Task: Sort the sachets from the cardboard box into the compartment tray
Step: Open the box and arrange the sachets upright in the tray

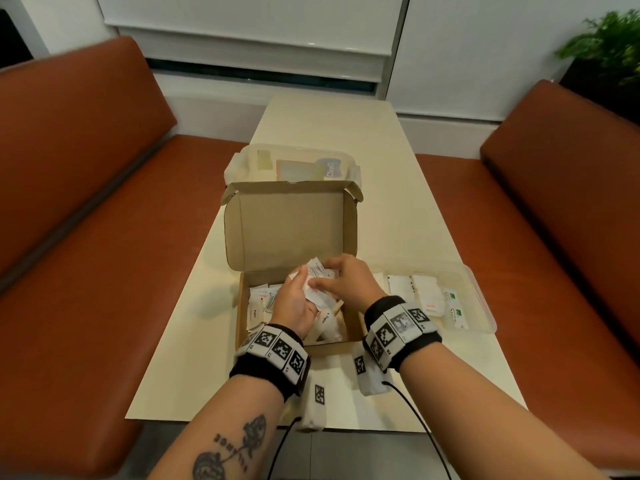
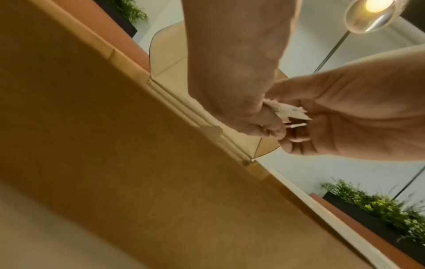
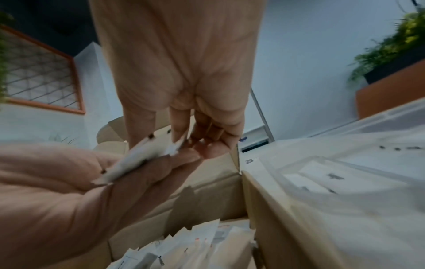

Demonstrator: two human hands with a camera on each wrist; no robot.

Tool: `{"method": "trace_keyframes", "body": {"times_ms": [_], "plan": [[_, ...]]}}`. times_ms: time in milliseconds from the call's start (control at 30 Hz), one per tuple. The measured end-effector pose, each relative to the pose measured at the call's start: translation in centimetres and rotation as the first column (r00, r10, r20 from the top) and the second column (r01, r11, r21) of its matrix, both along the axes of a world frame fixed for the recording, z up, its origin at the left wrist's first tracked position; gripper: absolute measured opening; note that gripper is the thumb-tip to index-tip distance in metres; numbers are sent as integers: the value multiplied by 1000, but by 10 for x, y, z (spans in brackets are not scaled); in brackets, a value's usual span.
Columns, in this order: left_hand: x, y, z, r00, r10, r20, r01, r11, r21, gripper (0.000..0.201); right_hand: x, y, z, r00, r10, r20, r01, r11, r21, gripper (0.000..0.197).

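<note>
The open cardboard box (image 1: 352, 320) sits mid-table with its lid (image 1: 291, 230) standing up, and several white sachets (image 1: 260, 303) lie inside. My left hand (image 1: 298, 289) hovers over the box and grips a small bunch of sachets (image 1: 316, 273) in its curled fingers. My right hand (image 1: 326, 281) meets it from the right and pinches the top sachet of that bunch. In the right wrist view, the right hand's fingertips (image 3: 181, 140) close on the sachet edge (image 3: 147, 154), which lies across the left hand (image 3: 69, 182). The clear compartment tray (image 1: 485, 306) lies right of the box.
The tray holds sorted sachets (image 1: 431, 296) in its compartments. A clear lidded plastic container (image 1: 294, 164) stands behind the box. Orange bench seats (image 1: 86, 237) flank the narrow cream table (image 1: 398, 202). Two cables (image 1: 412, 410) trail from my wristbands over the near table edge.
</note>
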State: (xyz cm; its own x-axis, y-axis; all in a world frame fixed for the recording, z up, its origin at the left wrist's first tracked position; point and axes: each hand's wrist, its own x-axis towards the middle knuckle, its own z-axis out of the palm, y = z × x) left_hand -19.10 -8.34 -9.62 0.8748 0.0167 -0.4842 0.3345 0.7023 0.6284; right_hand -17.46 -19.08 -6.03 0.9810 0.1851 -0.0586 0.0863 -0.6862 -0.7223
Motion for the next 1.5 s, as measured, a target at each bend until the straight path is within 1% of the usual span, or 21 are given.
{"method": "trace_keyframes", "body": {"times_ms": [33,100,133,167,233,300,400,500,600,633,700,767,933,1033,1100,1167,1267,1367,1433,1500], "plan": [[1,0,-1,1000,20,-22,-20,1000,-19,40,-1,-3,-1,1000,-14,11,14,1000,16,39],[4,1,-4,997,58,-43,-60,997,-50,35,-4,-10,-4,998,-66,19,64,995,76,30],[6,2,-4,996,79,-47,-81,995,-57,31,-6,-12,-4,996,-92,-23,94,987,132,29],[7,2,-5,995,92,-46,-95,993,-64,25,-8,-15,-4,990,-100,-99,119,972,202,31],[8,0,-3,994,95,-45,-98,993,-71,19,-13,-19,-4,969,-64,-240,143,934,327,33],[8,-3,-3,995,87,-39,-89,994,-61,21,-13,-20,-3,959,-39,-280,148,913,381,35],[7,-6,-2,996,94,-3,-94,993,-67,17,-10,-20,0,964,-68,-256,167,905,391,34],[6,-7,-3,997,69,41,-67,996,-58,21,-7,-23,2,966,-134,-221,209,907,365,30],[4,-6,1,999,2,41,2,996,-86,26,-7,-25,2,963,-169,-211,239,896,373,27],[4,-6,2,998,-22,54,27,997,-75,26,-6,-24,2,963,-175,-206,244,893,380,27],[2,-8,2,994,-46,96,47,999,-3,25,-6,-24,2,963,-190,-190,252,887,387,28],[2,-9,1,993,-27,113,22,999,41,28,-6,-25,2,962,-205,-182,264,875,406,31],[6,-10,4,993,63,103,-65,998,12,34,-7,-30,1,951,-235,-202,305,818,487,33],[9,-9,3,990,120,69,-120,993,6,36,-9,-39,2,950,-244,-195,311,807,502,26],[10,-8,2,987,155,33,-155,988,-5,32,-10,-46,4,954,-238,-181,297,816,495,19],[10,-9,2,985,171,10,-170,985,-30,27,-11,-52,6,961,-217,-170,274,832,482,16],[7,-16,1,990,138,22,-138,990,17,30,-12,-55,9,971,-180,-157,235,839,491,15],[4,-24,1,992,59,109,-68,994,86,35,-12,-54,11,978,-168,-125,209,830,518,15],[3,-28,2,990,-11,142,-2,996,88,32,-9,-54,10,975,-192,-107,220,844,488,14],[2,-30,6,991,-42,131,35,998,55,26,-7,-54,9,969,-227,-96,246,858,450,14]]}}
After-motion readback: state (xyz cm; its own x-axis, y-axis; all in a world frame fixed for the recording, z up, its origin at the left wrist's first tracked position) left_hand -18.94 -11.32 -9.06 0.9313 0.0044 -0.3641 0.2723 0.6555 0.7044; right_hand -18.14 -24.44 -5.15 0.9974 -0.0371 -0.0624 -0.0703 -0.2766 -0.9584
